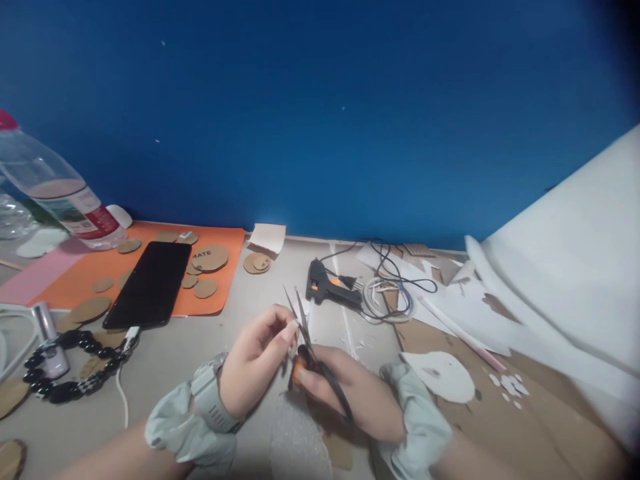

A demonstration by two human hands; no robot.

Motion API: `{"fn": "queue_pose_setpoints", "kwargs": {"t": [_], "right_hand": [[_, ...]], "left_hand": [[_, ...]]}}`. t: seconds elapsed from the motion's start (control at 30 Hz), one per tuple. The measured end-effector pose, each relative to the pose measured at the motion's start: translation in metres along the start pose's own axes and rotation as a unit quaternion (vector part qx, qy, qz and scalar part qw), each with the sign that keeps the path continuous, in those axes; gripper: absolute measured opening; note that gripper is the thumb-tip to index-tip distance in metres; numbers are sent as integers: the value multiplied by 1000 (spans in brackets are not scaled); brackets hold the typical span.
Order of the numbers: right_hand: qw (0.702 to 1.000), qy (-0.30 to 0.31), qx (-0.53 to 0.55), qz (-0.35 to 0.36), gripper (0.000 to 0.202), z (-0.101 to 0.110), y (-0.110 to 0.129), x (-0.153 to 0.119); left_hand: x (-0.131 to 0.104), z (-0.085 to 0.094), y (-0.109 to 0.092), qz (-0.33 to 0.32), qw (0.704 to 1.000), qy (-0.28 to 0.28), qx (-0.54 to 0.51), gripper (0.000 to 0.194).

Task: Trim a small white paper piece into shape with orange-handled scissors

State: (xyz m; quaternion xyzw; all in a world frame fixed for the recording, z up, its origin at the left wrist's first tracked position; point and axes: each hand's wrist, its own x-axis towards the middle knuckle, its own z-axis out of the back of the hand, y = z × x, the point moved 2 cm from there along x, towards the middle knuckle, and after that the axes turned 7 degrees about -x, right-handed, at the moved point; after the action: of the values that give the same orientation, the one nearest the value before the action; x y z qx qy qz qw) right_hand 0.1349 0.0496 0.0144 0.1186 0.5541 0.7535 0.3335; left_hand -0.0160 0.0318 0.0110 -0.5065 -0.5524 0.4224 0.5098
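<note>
My right hand (pixel 363 387) grips a pair of scissors (pixel 304 327) with dark and orange handles. The blades point up and slightly left, a little apart. Close against them on the left, my left hand (pixel 255 357) is closed in a pinch, thumb against the curled fingers. Whatever lies between those fingertips is too small and hidden to name. Below the hands is a pale, speckled, rounded sheet (pixel 299 440), beside a brown piece of cardboard (pixel 340 450). Just beyond the scissors, a black glue gun (pixel 330 290) rests on the table.
To the left, a black phone (pixel 150 283) and cardboard discs (pixel 213 259) lie on orange paper (pixel 231 273). A bottle (pixel 63 190) stands behind a beaded bracelet (pixel 63 397). Coiled cables (pixel 387 300), a white cutout (pixel 443 375) and white scraps (pixel 511 385) are at right.
</note>
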Motion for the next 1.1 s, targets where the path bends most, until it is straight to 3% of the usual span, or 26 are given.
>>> {"fn": "queue_pose_setpoints", "kwargs": {"t": [0.53,1.1], "right_hand": [[1000,-13,16,-10,39,-1,4,1],[999,-7,37,1,40,0,2,0]], "left_hand": [[2,-1,-1,-21,995,-1,97,16],[0,-2,-2,-18,995,-4,94,16]]}}
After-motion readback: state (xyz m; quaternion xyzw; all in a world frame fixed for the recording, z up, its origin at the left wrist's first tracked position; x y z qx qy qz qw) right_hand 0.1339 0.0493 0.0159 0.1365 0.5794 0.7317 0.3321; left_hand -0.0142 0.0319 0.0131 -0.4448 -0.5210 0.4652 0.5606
